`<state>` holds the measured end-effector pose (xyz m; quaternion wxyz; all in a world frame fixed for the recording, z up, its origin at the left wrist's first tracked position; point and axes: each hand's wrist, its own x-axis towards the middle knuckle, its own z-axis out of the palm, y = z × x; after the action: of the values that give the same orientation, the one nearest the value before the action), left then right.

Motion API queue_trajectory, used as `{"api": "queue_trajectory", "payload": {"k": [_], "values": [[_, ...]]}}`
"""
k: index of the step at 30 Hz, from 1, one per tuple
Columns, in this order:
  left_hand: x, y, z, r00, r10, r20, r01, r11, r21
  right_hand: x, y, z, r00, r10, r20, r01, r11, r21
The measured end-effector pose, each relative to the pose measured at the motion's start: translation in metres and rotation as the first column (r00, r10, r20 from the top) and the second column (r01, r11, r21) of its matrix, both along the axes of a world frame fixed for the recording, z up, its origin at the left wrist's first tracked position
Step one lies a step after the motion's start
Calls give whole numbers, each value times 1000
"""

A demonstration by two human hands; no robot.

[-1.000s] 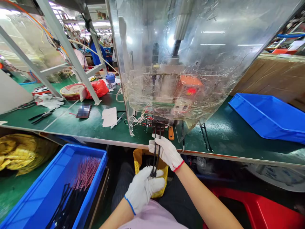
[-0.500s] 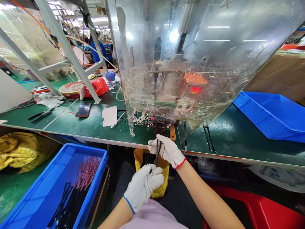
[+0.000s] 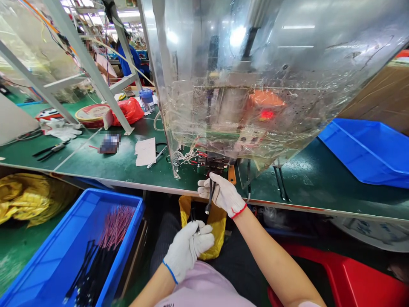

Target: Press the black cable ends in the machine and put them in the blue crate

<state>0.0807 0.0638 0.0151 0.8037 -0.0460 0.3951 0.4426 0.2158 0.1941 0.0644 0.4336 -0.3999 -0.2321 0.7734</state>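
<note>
My right hand (image 3: 226,195), in a white glove with a red cuff, pinches a black cable (image 3: 211,197) just below the front of the machine. The cable's plug end dangles under its fingers. Lower and to the left, my left hand (image 3: 188,251), in a white glove with a blue cuff, is closed around another black cable (image 3: 193,214), whose short end sticks up from the fingers; the rest is hidden. Just behind my right hand, a dark fixture (image 3: 213,162) with red and white wires sits under a clear plastic shield (image 3: 255,55).
A blue bin (image 3: 128,197) at lower left holds several black cables with reddish wire ends. Another blue bin (image 3: 367,149) stands on the green bench at right, near loose black cables (image 3: 280,183). A yellow bag (image 3: 219,232) hangs below the bench edge; a red stool (image 3: 361,273) is at lower right.
My left hand has drawn slightly down and left, away from the cable in my right hand, whose plug end now hangs free. My right hand has moved only slightly.
</note>
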Motion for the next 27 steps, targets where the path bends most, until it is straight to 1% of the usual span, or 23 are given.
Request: {"api": "queue_trajectory", "payload": {"k": [4, 8, 10, 12, 13, 14, 15, 16, 17, 18, 19, 20, 21, 22, 23, 24, 26, 27], "values": [[0, -1, -1, 1000, -16, 10, 16, 1000, -8, -2, -2, 1, 1000, -6, -13, 6, 1000, 15], [-2, -3, 3, 996, -58, 65, 55, 997, 47, 0, -2, 8, 999, 11, -33, -11, 1000, 3], [-7, -6, 5, 992, -101, 79, 96, 993, 72, 7, -6, 5, 997, 47, -66, -45, 999, 26], [-17, -11, 5, 987, -155, 34, 150, 983, 110, 19, -18, -8, 987, 113, -110, -108, 993, 50], [-24, -14, 4, 982, -190, -10, 190, 972, 142, 25, -27, -18, 980, 154, -123, -149, 988, 48], [-32, -17, 1, 969, -238, -61, 246, 952, 181, 31, -37, -31, 967, 218, -130, -216, 976, 29], [-40, -21, -2, 948, -299, -113, 317, 922, 221, 34, -49, -46, 945, 295, -142, -299, 954, -4], [-48, -24, -6, 913, -372, -165, 404, 878, 257, 35, -61, -61, 916, 367, -163, -378, 925, -43], [-56, -26, -10, 865, -449, -222, 498, 821, 280, 33, -72, -74, 892, 409, -194, -429, 900, -75], [-62, -28, -14, 807, -516, -287, 586, 760, 282, 29, -82, -87, 882, 412, -228, -442, 892, -97], [-68, -30, -18, 742, -565, -362, 662, 702, 261, 22, -91, -96, 892, 372, -256, -410, 906, -110], [-72, -31, -21, 676, -590, -441, 720, 656, 225, 13, -96, -103, 919, 293, -266, -333, 935, -122], [-75, -32, -24, 617, -592, -518, 757, 627, 184, 5, -99, -108, 947, 196, -253, -236, 962, -135], [-76, -32, -26, 566, -579, -587, 776, 614, 143, -3, -100, -110, 968, 119, -221, -154, 977, -150], [-76, -33, -27, 528, -553, -644, 780, 616, 110, -9, -99, -111, 982, 69, -177, -99, 981, -166], [-76, -33, -27, 500, -526, -688, 776, 624, 87, -14, -97, -111, 991, 48, -128, -71, 981, -181], [-72, -35, -25, 479, -481, -734, 759, 647, 72, -17, -89, -110, 997, 60, -44, -68, 976, -206], [-70, -36, -23, 486, -468, -738, 747, 661, 73, -16, -85, -109, 997, 75, -13, -77, 974, -213]]}}
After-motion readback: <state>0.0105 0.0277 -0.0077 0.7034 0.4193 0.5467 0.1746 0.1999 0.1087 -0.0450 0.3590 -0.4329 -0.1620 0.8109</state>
